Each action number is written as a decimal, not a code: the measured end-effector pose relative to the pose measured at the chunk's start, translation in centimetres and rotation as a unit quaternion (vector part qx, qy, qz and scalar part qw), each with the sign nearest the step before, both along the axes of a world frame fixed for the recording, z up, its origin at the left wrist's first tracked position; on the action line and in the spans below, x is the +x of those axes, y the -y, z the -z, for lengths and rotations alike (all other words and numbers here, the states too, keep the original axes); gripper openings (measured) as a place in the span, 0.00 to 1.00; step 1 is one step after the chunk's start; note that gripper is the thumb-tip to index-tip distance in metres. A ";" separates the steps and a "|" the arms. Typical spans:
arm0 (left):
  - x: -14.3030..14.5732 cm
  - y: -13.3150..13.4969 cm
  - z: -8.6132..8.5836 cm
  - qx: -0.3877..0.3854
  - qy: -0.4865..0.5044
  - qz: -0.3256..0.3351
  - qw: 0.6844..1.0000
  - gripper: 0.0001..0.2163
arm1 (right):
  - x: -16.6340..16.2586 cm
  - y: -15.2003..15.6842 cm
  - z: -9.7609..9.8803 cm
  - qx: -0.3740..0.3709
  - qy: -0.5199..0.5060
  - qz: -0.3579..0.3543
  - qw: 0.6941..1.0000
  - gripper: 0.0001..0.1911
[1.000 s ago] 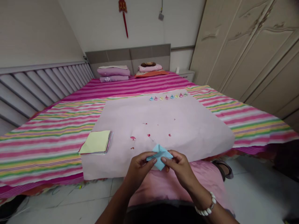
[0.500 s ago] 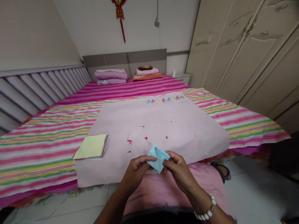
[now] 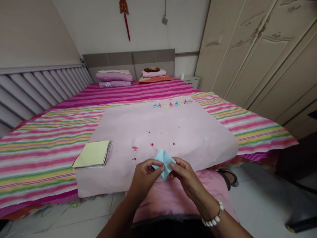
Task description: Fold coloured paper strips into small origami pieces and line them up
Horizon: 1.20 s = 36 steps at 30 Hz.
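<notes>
I pinch blue paper (image 3: 163,156) with left hand (image 3: 145,177) and right hand (image 3: 185,175); uneven pressure could skew folds, underside hidden.

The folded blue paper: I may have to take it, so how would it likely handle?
The blue paper is probably light, being small and thin. Its folds likely make it fairly stiff: it shows no obvious droop between the left hand and right hand. Its flaps might spread if held loosely, since a seam shows near its middle.
</notes>
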<state>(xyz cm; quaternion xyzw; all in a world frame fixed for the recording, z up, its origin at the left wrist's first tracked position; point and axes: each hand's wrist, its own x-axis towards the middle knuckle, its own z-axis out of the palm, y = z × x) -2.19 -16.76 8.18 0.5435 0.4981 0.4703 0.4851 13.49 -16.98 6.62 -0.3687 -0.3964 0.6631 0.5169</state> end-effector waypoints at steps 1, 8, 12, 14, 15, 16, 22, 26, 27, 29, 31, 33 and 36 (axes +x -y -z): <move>0.0 0.1 -0.1 0.007 -0.010 0.004 1.000 0.05 | -0.1 -0.1 -0.1 -0.005 0.015 0.011 1.000 0.14; 0.1 0.1 -0.1 -0.015 0.005 0.018 1.000 0.10 | -0.2 -0.4 -0.1 -0.012 0.036 0.038 0.999 0.13; 0.3 -0.3 -0.7 -0.010 0.020 0.012 1.000 0.21 | 0.1 -0.7 -0.4 -0.001 0.036 0.027 0.999 0.13; 0.4 -0.5 -0.9 -0.010 0.012 0.014 1.000 0.29 | 0.4 -0.9 -0.8 -0.005 0.028 -0.002 1.000 0.12; 0.4 -0.6 -1.0 -0.010 0.009 0.012 1.000 0.31 | 0.5 -1.0 -0.9 -0.008 0.023 -0.019 1.000 0.13; 0.4 -0.8 -0.9 -0.009 0.013 0.009 1.000 0.33 | 0.6 -1.1 -1.1 -0.011 0.019 -0.032 0.999 0.13; 0.3 -1.6 0.9 -0.032 0.103 0.005 0.994 0.30 | 0.8 -1.2 -0.9 0.001 0.006 -0.042 0.999 0.14; 0.0 -1.8 2.5 -0.027 0.094 0.010 0.995 0.27 | 0.6 -1.1 -0.2 -0.004 -0.003 -0.070 0.998 0.15; 0.0 -1.8 2.8 -0.027 0.093 0.004 0.995 0.26 | 0.5 -1.2 -0.1 -0.004 -0.004 -0.072 0.997 0.16; 0.0 -2.0 3.2 -0.030 0.106 -0.021 0.994 0.27 | 0.3 -1.3 -0.1 -0.003 -0.005 -0.066 0.998 0.16; 0.4 -2.2 3.2 -0.040 0.133 -0.044 0.989 0.29 | 0.1 -1.6 -0.3 -0.001 -0.005 -0.053 0.999 0.16; 0.8 -2.2 3.0 -0.050 0.154 -0.036 0.986 0.28 | -0.1 -1.9 -0.6 0.009 -0.003 -0.033 0.999 0.15; 1.3 -1.9 2.9 -0.058 0.132 0.001 0.990 0.19 | -0.4 -2.2 -0.6 0.030 0.006 0.009 1.000 0.16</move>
